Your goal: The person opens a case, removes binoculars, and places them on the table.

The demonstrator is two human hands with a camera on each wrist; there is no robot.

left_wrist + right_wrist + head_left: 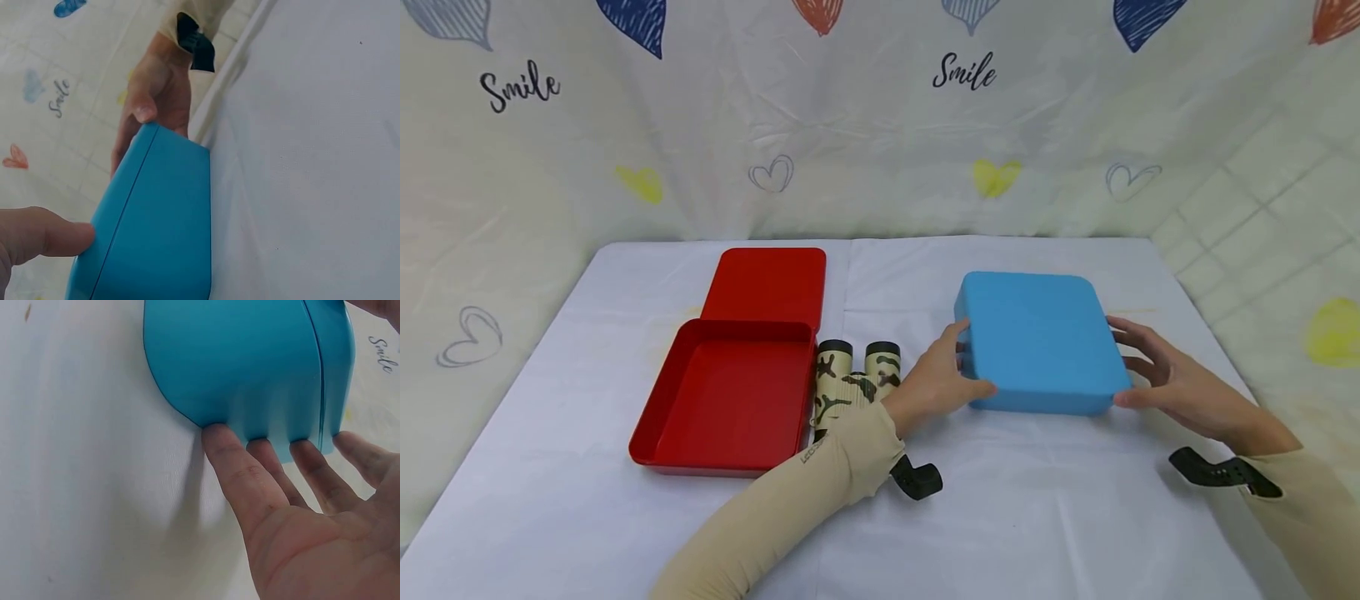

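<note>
Clamped between my left hand and right hand, the blue lidded box is showing right of the frame's centre.
My fingers are flanking opposite sides, thumbs near the front corners, presumably to steady it; my left forearm is slanting up from lower left, partly hiding the camouflage binoculars.

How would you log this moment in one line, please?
left hand: touching blue box, left side; right hand: touching its right side; blue box: closed; red box: open; binoculars: beside red box
</note>
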